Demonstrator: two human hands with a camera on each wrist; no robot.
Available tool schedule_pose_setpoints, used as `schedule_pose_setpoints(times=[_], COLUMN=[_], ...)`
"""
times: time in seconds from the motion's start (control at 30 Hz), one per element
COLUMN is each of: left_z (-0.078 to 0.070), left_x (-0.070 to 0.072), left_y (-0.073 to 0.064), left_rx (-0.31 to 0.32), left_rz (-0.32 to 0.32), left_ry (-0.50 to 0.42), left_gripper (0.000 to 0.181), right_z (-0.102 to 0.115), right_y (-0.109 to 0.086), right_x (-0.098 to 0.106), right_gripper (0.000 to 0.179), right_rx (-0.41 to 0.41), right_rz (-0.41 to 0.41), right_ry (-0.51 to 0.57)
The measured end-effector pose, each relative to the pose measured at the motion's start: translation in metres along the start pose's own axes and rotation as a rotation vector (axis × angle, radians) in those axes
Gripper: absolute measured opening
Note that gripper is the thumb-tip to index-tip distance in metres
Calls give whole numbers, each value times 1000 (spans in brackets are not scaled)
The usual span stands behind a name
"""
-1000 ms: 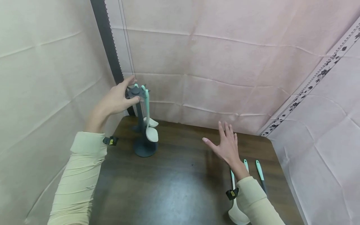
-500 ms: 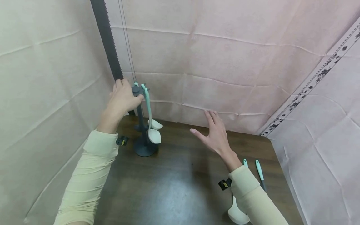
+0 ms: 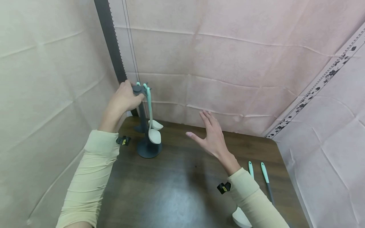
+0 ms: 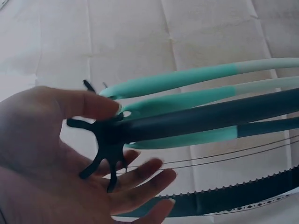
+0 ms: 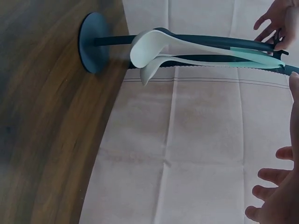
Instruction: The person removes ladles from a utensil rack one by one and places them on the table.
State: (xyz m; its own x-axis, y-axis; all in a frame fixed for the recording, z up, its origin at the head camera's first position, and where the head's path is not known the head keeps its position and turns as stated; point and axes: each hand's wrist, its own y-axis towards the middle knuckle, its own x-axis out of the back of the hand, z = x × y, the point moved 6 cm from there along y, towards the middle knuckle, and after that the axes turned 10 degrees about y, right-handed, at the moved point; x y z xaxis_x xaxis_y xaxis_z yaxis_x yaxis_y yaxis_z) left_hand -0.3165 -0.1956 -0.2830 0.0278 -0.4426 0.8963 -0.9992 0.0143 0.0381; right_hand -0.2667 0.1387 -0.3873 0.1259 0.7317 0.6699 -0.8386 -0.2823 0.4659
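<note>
My left hand holds the hooked top of a dark utensil stand at the table's back left. In the left wrist view, the thumb lies near the hooks and the fingers bend round their far side. A white ladle with a turquoise handle hangs from the stand, with a second white-headed utensil behind it. Another turquoise handle with a dark shaft hangs there too; its head is out of that view. My right hand hovers above the table, fingers extended, touching nothing.
On the right of the brown table lie a white utensil head, partly under my right sleeve, a turquoise handle, and a turquoise-handled utensil with a dark shaft. Pale cloth walls enclose the table's back and sides.
My left hand has turned and moved slightly right round the stand's top. The hanging utensils have swung slightly. My right hand has drifted left, away from the utensils on the table.
</note>
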Motion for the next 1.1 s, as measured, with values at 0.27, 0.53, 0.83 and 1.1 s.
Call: schedule_pose_setpoints(times=[0.27,0.53,0.83,1.1], left_z=[2,-4,-4,-3], left_x=[2,-7,-12,-13], left_y=[-7,-4,-6,-6], left_rx=[-66,51,92,64], left_rz=[44,-185,-276,-273], left_ry=[-133,-35,48,39], left_gripper=[103,121,117,101], right_z=[-1,-2,3,10], right_y=[-3,-7,-4,-1], right_x=[-2,-6,-10,-13], right_gripper=[99,98,97,95], right_rx=[9,0,2,4], right_rz=[-5,2,10,7], right_ry=[4,21,25,68])
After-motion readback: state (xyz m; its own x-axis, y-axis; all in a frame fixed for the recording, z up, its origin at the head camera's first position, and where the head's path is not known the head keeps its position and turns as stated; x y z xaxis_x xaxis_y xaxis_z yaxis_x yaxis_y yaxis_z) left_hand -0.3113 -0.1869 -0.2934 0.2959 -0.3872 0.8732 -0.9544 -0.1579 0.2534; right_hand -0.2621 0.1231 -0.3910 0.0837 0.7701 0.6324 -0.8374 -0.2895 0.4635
